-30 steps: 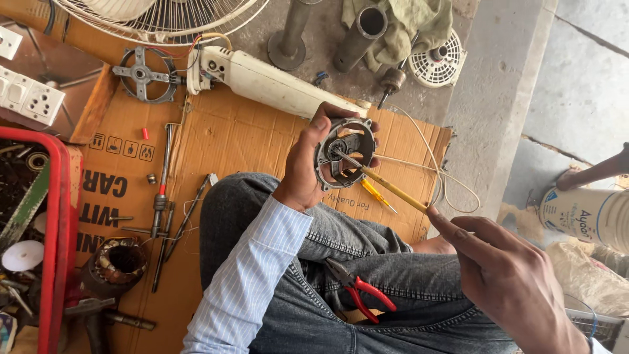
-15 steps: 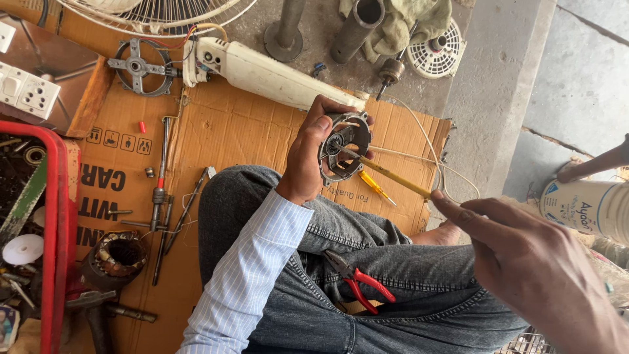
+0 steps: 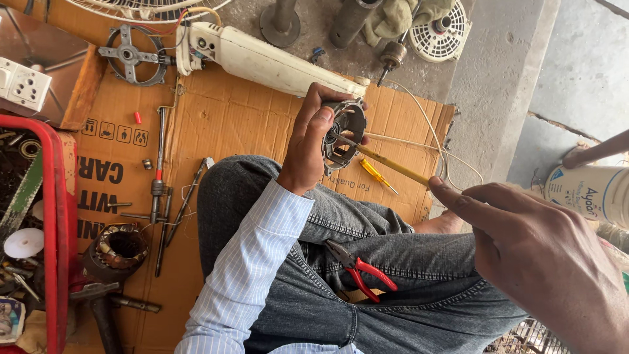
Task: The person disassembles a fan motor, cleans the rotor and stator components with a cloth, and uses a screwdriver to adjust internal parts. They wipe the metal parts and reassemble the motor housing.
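Change: compared with a moment ago, my left hand (image 3: 306,147) has lifted the motor housing (image 3: 343,134) a little and turned it more toward me; my right hand (image 3: 544,255) came closer to the camera, and the tip of the tool stays inside the housing.
Meaning: I judge that the probing inside the housing goes on, it is not finished.
Left fingers: closed around the rim of the housing, thumb on the near edge; they grip it above my knee.
Right fingers: pinched on the far end of the yellow screwdriver (image 3: 383,160); the handle end is hidden by my fingers, so I cannot tell how firm the grip is.
Housing: round, dark grey metal, open in front, with ribs and a hole in the middle; it looks dull and a bit greasy.
Screwdriver: long thin shaft, yellow, it slants from my right hand to the centre of the housing.
Pliers (image 3: 360,269): red handles, dark metal jaws, lying on my lap on the blue jeans.
Cardboard (image 3: 242,118): flat brown corrugated sheet under my legs on the floor; a second small yellow screwdriver (image 3: 379,176) lies on it.
Stator (image 3: 116,251): copper-wound ring, rusty brown, on the cardboard at the left.
Fan arm (image 3: 262,59): cream plastic, long and smooth, beyond the cardboard.
Red tray (image 3: 52,216): plastic rim, small parts inside.
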